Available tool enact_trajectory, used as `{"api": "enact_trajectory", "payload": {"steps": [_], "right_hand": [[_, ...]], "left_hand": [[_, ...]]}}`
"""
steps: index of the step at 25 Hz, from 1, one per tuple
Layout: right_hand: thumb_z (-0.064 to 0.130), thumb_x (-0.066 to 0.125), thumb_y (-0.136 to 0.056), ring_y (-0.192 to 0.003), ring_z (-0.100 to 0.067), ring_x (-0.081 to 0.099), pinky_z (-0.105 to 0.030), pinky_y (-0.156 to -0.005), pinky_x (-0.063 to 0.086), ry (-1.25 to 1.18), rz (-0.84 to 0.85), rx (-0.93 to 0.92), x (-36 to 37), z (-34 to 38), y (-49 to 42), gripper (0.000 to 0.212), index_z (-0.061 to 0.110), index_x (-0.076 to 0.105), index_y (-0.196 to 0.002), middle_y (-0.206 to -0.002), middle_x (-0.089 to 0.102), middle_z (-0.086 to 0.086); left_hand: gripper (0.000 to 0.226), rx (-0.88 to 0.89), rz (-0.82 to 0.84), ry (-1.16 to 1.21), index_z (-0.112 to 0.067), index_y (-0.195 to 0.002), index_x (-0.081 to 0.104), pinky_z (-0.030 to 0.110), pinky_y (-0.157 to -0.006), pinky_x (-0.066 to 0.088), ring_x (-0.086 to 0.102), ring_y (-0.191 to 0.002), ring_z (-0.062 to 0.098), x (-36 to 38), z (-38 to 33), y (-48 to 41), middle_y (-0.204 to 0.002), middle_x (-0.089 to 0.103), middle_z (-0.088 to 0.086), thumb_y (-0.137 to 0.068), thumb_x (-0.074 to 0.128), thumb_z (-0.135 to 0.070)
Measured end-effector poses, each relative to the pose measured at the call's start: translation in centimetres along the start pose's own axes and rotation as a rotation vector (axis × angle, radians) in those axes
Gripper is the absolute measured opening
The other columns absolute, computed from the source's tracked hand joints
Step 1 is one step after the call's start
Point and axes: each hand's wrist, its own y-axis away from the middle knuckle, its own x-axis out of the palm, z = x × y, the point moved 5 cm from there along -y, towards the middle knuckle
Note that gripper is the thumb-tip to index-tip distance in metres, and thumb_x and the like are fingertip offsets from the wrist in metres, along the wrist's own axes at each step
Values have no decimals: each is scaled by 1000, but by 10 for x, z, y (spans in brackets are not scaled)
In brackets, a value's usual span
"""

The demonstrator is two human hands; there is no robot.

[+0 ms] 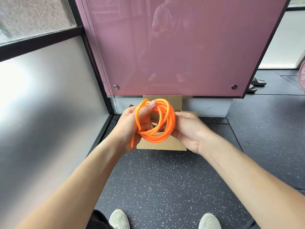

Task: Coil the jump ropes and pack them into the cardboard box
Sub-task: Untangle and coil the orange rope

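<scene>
Above the open cardboard box (pixel 162 144), both hands grip the orange jump rope (pixel 158 121) coil, left hand (pixel 132 128) and right hand (pixel 188 129); tuck the loose end before lowering, I judge.

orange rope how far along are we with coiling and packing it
Done: the orange rope is mostly wound into loops. In hand: left hand and right hand hold the coil over the open cardboard box. Left: one loose end hangs free; the coil is not in the box yet.
</scene>
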Motion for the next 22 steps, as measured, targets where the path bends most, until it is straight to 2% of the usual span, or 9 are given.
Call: {"api": "enact_trajectory", "payload": {"steps": [2, 4, 6, 8, 10, 12, 15, 18, 22], "right_hand": [[14, 61, -96, -71, -20, 71, -27, -72, 61, 26, 27, 28, 4, -4, 0, 22, -3, 73, -103, -92, 75, -18], [40, 52, -101, -90, -23, 67, -33, -92, 55, 17, 100, 65, 6, -2, 0, 45, 1, 70, -115, -104, 70, -19], [69, 44, -93, -99, -23, 60, -40, -109, 44, 104, 179, 100, 4, -2, 0, 67, 11, 70, -115, -107, 67, -14], [81, 46, -83, -100, -23, 62, -45, -111, 42, 162, 224, 78, 4, -2, 2, 72, 17, 71, -106, -103, 70, -11], [77, 53, -78, -110, -26, 67, -44, -110, 46, 141, 292, 16, 8, -1, 3, 82, 7, 70, -117, -113, 73, -15], [74, 64, -68, -121, -29, 64, -44, -111, 45, 109, 353, -41, 13, 0, 4, 92, 5, 64, -129, -124, 69, -19], [68, 80, -59, -126, -31, 59, -47, -113, 41, 38, 438, -133, 16, 3, 3, 97, 10, 60, -134, -135, 62, -22], [45, 91, -61, -126, -35, 56, -54, -112, 41, -32, 512, -203, 18, 7, 3, 102, 5, 47, -143, -142, 54, -25], [42, 92, -62, -119, -30, 57, -51, -103, 44, -90, 529, -260, 20, 11, 6, 103, 1, 43, -143, -133, 58, -21]], "left_hand": [[58, 12, -83, 10, -10, -51, 62, 11, -30, 34, 42, -27, -1, 0, -2, 0, -33, 46, -6, -105, 40, -9], [32, 70, -180, -120, -11, -72, 61, 11, -33, 34, 43, -30, -1, -9, -1, -1, -37, 50, -7, -102, 51, -13], [20, 127, -277, -280, -12, -81, 63, 14, -41, 38, 48, -37, 2, -23, 2, -3, -45, 56, -9, -98, 62, -20], [26, 167, -342, -401, -10, -84, 67, 24, -51, 47, 58, -47, 9, -30, 4, -4, -56, 64, -7, -90, 72, -34], [42, 210, -376, -474, -10, -87, 68, 41, -64, 58, 69, -65, 28, -29, 2, -2, -71, 73, 5, -75, 73, -50], [39, 267, -421, -509, -15, -88, 70, 49, -73, 61, 72, -76, 29, -29, -2, 1, -79, 75, 7, -72, 71, -50], [24, 360, -454, -600, -17, -90, 70, 43, -72, 59, 70, -74, 21, -26, -9, 4, -78, 74, 0, -80, 69, -38], [17, 396, -436, -625, -23, -85, 67, 34, -69, 56, 66, -69, 10, -26, -11, 4, -74, 71, -8, -81, 68, -39], [35, 572, -500, -834, -12, -78, 55, 41, -59, 52, 62, -64, 28, -21, -17, 9, -65, 65, 0, -81, 65, -46]]}}
